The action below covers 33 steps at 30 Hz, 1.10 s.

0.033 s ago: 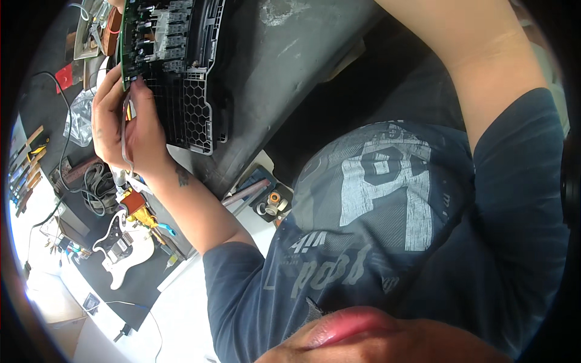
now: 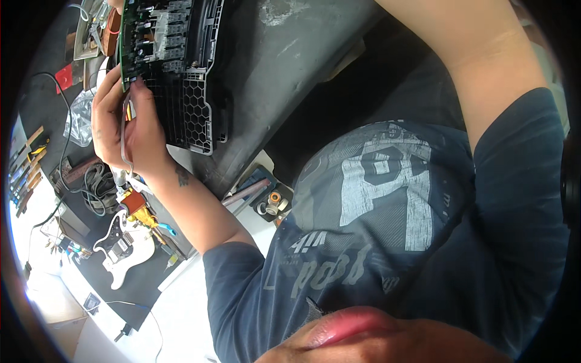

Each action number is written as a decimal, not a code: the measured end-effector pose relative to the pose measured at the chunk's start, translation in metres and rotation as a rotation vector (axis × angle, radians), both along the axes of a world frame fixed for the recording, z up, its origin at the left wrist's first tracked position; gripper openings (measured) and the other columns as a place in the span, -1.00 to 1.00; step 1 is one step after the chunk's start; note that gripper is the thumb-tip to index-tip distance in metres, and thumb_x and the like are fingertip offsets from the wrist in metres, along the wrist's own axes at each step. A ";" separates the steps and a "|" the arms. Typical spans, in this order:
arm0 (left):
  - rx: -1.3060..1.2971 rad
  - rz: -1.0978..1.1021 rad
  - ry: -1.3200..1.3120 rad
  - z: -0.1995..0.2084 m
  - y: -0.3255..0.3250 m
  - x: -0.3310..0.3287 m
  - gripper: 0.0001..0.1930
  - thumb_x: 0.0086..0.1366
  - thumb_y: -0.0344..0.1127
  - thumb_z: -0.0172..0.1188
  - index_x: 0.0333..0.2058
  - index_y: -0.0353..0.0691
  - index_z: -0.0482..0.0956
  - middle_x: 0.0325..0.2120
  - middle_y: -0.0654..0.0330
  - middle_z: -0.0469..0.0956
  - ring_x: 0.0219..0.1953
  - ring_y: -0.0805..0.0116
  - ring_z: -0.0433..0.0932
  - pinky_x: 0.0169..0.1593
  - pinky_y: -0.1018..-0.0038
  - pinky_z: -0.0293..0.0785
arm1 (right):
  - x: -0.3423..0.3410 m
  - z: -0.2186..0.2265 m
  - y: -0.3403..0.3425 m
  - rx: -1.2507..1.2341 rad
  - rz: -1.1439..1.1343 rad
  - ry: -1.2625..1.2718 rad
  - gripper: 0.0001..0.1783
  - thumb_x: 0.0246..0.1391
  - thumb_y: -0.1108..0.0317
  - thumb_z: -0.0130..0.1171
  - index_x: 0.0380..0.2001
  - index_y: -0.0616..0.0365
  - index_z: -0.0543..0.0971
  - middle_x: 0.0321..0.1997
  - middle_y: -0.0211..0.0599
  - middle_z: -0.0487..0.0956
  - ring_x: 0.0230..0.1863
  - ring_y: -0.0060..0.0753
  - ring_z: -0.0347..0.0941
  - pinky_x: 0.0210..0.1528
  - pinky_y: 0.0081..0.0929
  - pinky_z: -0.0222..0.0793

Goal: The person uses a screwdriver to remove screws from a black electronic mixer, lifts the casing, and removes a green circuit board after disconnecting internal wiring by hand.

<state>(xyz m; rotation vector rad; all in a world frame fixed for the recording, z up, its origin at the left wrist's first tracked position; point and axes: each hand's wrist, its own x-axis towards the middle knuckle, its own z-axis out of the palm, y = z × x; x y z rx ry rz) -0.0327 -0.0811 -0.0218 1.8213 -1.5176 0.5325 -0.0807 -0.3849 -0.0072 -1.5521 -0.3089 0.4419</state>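
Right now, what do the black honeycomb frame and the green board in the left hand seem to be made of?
The black honeycomb frame looks like moulded plastic, matt, judging by its thin, even grid walls. The green board seems a circuit board, probably fibreglass laminate with a glossy green coat; only its edge shows. The left hand holds both.

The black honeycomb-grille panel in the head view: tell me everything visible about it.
The black panel looks like moulded plastic, a frame whose lower part is a honeycomb grille. Its upper part carries rows of small grey-and-black components, with a green circuit board along its left edge. It stands tilted over the dark grey work surface, its top cut off by the picture's edge. The left hand grips its left edge, fingertips on the board's lower corner. The right hand is out of view.
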 end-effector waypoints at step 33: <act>-0.036 -0.010 0.231 -0.002 0.004 0.003 -0.85 0.27 -0.65 0.35 -0.18 -0.49 0.65 -0.11 -0.04 0.71 -0.16 0.33 0.69 -0.02 0.44 0.63 | -0.003 0.017 0.001 0.054 0.092 0.028 -0.67 0.12 0.11 0.47 -0.26 0.14 0.70 -0.52 -0.34 0.67 -0.53 -0.55 0.59 -0.47 -0.67 0.54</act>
